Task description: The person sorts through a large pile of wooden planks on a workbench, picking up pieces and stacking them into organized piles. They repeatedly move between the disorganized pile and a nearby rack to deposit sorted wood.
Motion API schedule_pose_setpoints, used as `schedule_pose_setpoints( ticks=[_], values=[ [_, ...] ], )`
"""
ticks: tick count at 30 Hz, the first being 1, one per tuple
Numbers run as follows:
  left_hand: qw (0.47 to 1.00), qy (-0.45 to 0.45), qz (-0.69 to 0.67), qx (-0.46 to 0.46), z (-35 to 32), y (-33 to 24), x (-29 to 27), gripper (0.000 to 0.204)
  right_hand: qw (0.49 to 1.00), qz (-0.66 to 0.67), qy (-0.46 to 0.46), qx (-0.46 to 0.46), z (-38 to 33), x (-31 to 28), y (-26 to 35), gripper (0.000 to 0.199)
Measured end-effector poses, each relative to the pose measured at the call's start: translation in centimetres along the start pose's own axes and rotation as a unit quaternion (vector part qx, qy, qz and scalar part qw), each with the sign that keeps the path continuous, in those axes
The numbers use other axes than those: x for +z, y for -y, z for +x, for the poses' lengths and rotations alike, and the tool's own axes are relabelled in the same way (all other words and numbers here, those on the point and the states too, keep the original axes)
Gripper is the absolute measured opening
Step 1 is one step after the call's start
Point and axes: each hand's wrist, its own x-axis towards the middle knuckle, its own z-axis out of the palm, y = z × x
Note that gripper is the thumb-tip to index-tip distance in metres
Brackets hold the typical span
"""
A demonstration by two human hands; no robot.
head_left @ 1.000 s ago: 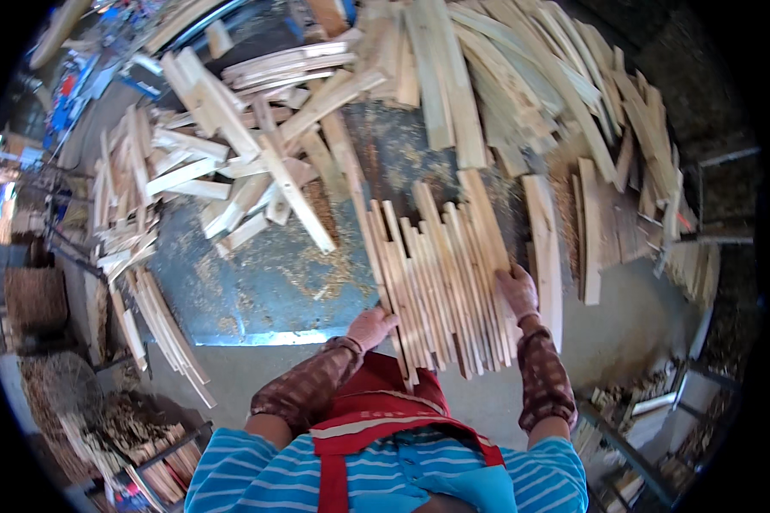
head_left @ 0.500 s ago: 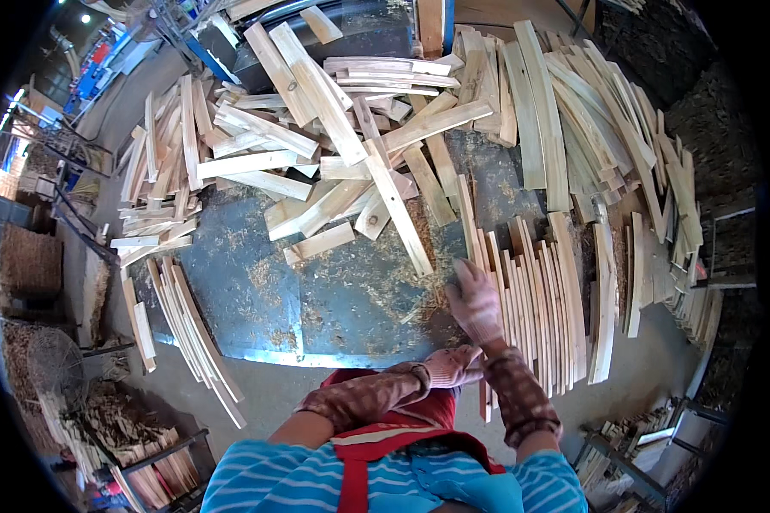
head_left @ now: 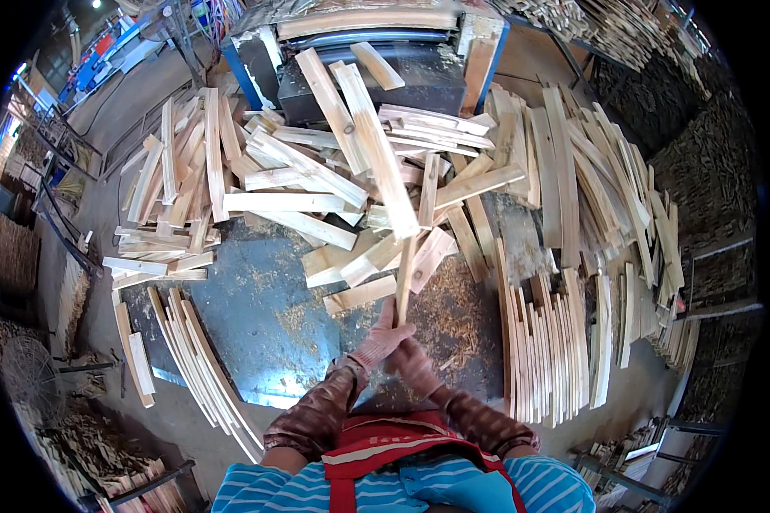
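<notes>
Sawdust-strewn and blue, the metal table (head_left: 248, 308) fills the middle of what I see through the head camera, with a workshop floor around it and a dark machine (head_left: 402, 73) at its far end. Going from the left: well off to the left of my fingers, a fan of thin slats (head_left: 201, 359) lies along the table's near-left edge, and a loose pile of short boards (head_left: 175, 197) sits beyond it. Straight ahead of my fingers is the big jumble of pale boards (head_left: 316, 179), criss-crossed in front of the machine.

My left hand (head_left: 383, 338) is gloved and reaches forward from a patterned sleeve. Its fingers (head_left: 395, 329) are curled tight around the near end of a narrow wooden strip (head_left: 405, 278), which runs away from me and up into the jumble, its far end tucked under a long board (head_left: 376, 141) lying on the heap. My right hand (head_left: 415, 366) is just behind and to the right of the left one, touching it, also gloved; I cannot tell whether its fingers are closed on the strip or only bunched against the other hand, since the left hand covers them.

Right of my fingers, close by, a tidy row of upright-lying slats (head_left: 547, 342) stretches along the table's right side, and farther right more long strips (head_left: 624, 197) fan out toward stacked wood at the edge
</notes>
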Motion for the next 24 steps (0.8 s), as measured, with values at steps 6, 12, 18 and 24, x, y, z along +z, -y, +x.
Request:
schedule_pose_setpoints(
  ticks=[6, 12, 18, 24],
  values=[
    [0.972, 0.072, -0.191, -0.116, -3.2, -4.2, -7.7, 0.069, 0.902, -0.403, 0.11, -0.104, 11.6, -5.6, 7.1, 0.036],
    [0.87, -0.039, -0.486, -0.08, -11.5, -2.8, -10.8, 0.062, 0.965, -0.235, -0.039, -0.112, 29.3, -2.4, 16.7, 0.098],
    [0.877, -0.05, -0.476, -0.038, -11.4, -3.9, -10.6, 0.048, 0.95, -0.271, -0.095, -0.12, 34.4, 3.3, 7.2, 0.066],
    [0.864, -0.071, -0.498, -0.02, -13.4, -3.4, -17.1, 0.047, 0.951, -0.29, -0.033, -0.103, 32.6, 7.4, 11.9, 0.063]
  ],
)
